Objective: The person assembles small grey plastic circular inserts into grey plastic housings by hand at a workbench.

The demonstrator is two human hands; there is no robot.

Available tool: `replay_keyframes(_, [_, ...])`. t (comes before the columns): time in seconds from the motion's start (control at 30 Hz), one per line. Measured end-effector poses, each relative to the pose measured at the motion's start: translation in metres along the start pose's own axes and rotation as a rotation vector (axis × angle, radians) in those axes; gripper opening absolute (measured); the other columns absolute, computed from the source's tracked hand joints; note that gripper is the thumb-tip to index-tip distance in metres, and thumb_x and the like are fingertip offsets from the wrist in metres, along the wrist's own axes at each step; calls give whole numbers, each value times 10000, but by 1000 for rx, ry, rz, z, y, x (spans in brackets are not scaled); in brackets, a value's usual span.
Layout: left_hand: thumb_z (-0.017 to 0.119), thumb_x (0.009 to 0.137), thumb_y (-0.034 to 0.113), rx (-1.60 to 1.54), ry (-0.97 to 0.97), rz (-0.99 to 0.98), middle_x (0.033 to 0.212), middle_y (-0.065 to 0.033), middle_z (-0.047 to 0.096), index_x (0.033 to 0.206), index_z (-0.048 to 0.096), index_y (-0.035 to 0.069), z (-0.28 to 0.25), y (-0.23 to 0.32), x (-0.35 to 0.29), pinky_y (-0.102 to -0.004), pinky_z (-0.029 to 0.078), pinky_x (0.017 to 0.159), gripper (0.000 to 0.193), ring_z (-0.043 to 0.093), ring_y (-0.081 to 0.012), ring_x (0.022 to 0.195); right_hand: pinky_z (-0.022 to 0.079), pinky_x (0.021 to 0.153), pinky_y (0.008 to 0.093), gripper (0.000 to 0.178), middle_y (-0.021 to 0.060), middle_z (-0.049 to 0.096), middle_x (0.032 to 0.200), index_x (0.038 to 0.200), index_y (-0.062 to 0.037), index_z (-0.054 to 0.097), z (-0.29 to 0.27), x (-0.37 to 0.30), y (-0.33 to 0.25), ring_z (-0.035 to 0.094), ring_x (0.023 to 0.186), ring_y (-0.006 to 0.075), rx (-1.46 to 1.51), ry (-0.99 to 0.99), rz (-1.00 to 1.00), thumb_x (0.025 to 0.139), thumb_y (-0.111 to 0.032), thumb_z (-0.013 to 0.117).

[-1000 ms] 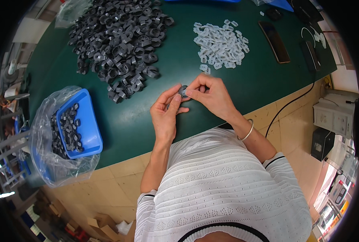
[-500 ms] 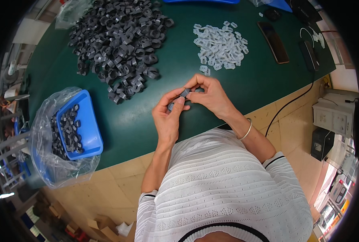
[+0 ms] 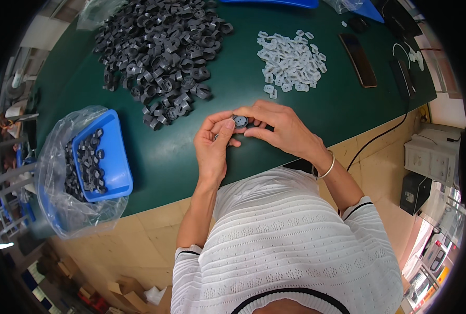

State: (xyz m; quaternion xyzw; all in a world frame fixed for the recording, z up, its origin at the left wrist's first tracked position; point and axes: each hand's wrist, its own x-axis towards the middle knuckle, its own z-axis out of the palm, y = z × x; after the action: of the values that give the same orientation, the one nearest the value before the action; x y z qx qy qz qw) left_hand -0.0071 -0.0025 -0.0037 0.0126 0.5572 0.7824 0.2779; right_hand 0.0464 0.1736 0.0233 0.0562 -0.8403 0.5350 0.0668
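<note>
Pinching a dark round part [image 3: 240, 122] in left fingers [image 3: 224, 133], near the front edge of the worktop [image 3: 175, 157]; can't tell if gripping with right fingers [image 3: 262, 113]; likely mid-adjustment, calling for steadiness.

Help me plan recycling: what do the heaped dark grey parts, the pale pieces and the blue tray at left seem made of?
Dark grey parts: probably moulded plastic, satin; soft highlights, repeated shapes.
Pale pieces: plastic or silicone, matte-looking; milky, perhaps translucent.
Blue tray: likely smooth plastic; even colour, mild sheen.
</note>
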Motion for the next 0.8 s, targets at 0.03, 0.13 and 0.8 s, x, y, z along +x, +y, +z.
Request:
replay_keyframes(0.03, [636,930,104,29,-30,-2,974,-93,683,1157,582,-17,1,1,0,-215,509,600,262,637,-119,767,499,631,277,323,70,605,845,1096,-34,649,2,-2,7,606,714,169,-52,13,-46,784,-18,729])
replay_keyframes(0.13, [656,904,77,171,-130,-50,928,-69,670,1135,585,-12,1,13,3,-207,489,573,258,612,-98,732,493,606,284,336,66,618,779,1097,-49,654,1,-7,10,608,680,175,-108,3,-95,774,-40,744])
replay_keyframes(0.8, [602,906,46,401,-356,-225,829,-25,607,1025,578,15,-4,30,10,-163,346,438,126,515,-39,604,477,586,273,274,54,613,735,1030,-29,663,16,-18,8,588,649,142,-127,26,-154,768,-28,744])
